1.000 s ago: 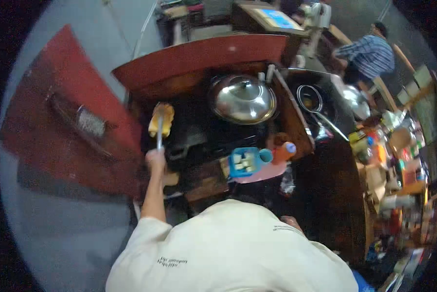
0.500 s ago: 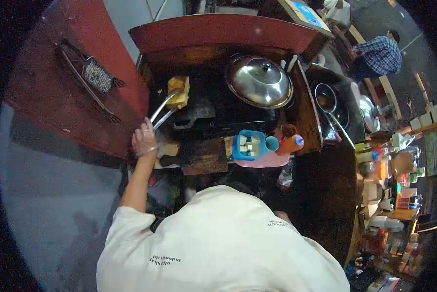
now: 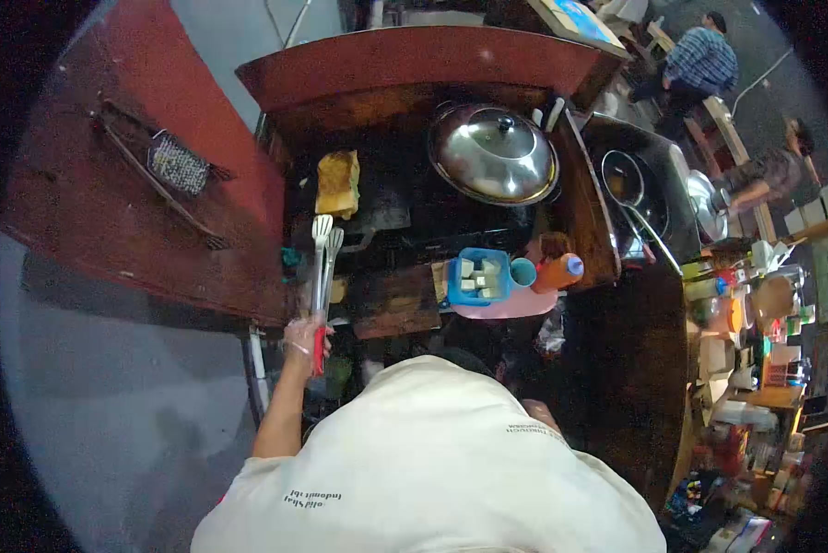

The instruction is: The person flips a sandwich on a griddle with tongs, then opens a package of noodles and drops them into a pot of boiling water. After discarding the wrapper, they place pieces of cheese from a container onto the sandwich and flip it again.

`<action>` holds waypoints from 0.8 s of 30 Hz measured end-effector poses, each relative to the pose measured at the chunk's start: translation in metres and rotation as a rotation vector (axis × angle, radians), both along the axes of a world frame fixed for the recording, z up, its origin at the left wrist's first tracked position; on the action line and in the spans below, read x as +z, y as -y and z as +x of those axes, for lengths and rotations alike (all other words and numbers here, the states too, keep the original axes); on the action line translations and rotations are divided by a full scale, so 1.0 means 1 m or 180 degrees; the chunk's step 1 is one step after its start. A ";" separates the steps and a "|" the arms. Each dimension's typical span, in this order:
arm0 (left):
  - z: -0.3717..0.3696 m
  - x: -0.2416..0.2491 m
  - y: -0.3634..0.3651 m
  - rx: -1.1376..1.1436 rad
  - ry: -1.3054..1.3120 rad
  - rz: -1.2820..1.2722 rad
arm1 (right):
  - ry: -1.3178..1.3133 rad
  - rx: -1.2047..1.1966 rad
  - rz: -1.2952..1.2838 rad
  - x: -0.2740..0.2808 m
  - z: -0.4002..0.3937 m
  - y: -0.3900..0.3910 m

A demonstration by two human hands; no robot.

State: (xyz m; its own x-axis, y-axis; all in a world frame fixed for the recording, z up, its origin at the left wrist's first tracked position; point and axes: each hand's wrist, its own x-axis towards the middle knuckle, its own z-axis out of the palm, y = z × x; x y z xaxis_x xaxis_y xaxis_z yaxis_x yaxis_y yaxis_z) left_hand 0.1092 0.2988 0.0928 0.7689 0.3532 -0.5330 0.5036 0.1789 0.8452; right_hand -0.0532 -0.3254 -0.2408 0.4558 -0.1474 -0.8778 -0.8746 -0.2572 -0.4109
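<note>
We have drawn the tongs [image 3: 322,267] back off the yellow sandwich [image 3: 337,182], which now lies alone on the dark griddle [image 3: 391,207] | left hand [image 3: 305,339] gloved, closed round the tongs' red handle, tips empty and slightly parted | right hand hidden, cannot tell | domed lid [image 3: 494,153] unmoved.

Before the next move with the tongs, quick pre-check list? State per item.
1. Left hand grips the tongs: ok.
2. Tongs empty, tips apart: ok.
3. Tongs clear of the toasted bread on the griddle: ok, a gap shows between them.
4. Bread lying flat on the griddle: ok.
5. Domed lid seated beside the bread: ok, not touching it.
6. Right hand position: cannot tell, hidden by the body.
</note>
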 end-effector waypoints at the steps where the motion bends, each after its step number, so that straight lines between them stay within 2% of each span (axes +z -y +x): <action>1: 0.006 0.001 0.001 -0.0004 -0.0024 -0.0092 | 0.0519 0.1723 -0.0658 0.006 0.000 0.003; 2: 0.007 0.003 0.006 0.0000 -0.0041 -0.0183 | 0.1034 0.3454 -0.1325 0.012 -0.002 0.009; 3: 0.018 0.000 0.007 -0.0040 -0.0026 -0.0191 | 0.1009 0.2434 -0.1008 -0.056 -0.024 0.032; 4: 0.032 -0.006 0.009 0.0049 -0.0020 -0.0199 | 0.1009 0.2394 -0.1027 -0.053 -0.024 0.030; 6: 0.064 -0.032 0.006 0.0103 -0.0007 -0.0215 | 0.0225 0.2072 -0.1087 -0.022 -0.022 0.021; 7: 0.086 -0.056 -0.004 0.0163 0.0153 -0.0634 | -0.0067 0.1143 -0.0391 0.015 -0.024 0.013; 8: 0.100 -0.068 -0.009 0.0214 0.0310 -0.1059 | -0.0056 0.1094 -0.0400 0.010 -0.032 0.014; 10: 0.113 -0.041 -0.004 -0.0229 0.0442 -0.1111 | 0.0564 0.2237 -0.0940 0.006 -0.041 0.019; 11: 0.112 -0.039 0.001 -0.0049 0.0372 -0.1075 | 0.0486 0.2779 -0.1267 0.019 -0.042 0.017; 12: 0.110 -0.038 0.006 0.0122 0.0312 -0.1045 | 0.0413 0.3322 -0.1594 0.056 -0.033 0.003; 13: 0.104 -0.038 0.009 0.0116 0.0093 -0.0909 | 0.2169 0.1351 -0.1147 -0.079 -0.104 0.042; 14: 0.096 -0.039 0.010 0.0118 -0.0123 -0.0758 | 0.0806 -0.0307 -0.0004 0.018 -0.073 0.008; 15: 0.085 -0.022 0.018 0.0031 -0.0293 -0.0942 | 0.0991 0.1809 -0.0657 0.041 -0.065 0.005; 16: 0.078 -0.009 0.023 -0.0051 -0.0480 -0.1110 | 0.1546 0.3679 -0.1577 0.058 -0.061 0.003; 17: 0.081 -0.017 0.024 -0.0120 -0.0430 -0.1110 | 0.1333 0.3372 -0.1499 0.062 -0.063 0.000; 19: 0.097 -0.043 0.021 0.0346 0.0028 -0.1018 | 0.0953 0.2679 -0.1278 0.057 -0.059 0.003; 20: 0.109 -0.053 0.015 0.0323 0.0052 -0.1017 | 0.0818 0.2416 -0.1220 0.053 -0.056 0.005; 24: 0.127 -0.072 -0.003 0.0225 0.0137 -0.1104 | 0.0575 0.1947 -0.1071 0.051 -0.047 0.009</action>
State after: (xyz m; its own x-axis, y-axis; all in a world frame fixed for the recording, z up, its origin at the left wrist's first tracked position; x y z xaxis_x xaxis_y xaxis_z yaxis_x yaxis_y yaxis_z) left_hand 0.2361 0.3013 0.0212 0.7733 0.2102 -0.5981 0.4450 0.4921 0.7482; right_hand -0.0998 -0.3343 -0.1895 0.6770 -0.0685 -0.7328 -0.4593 -0.8173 -0.3480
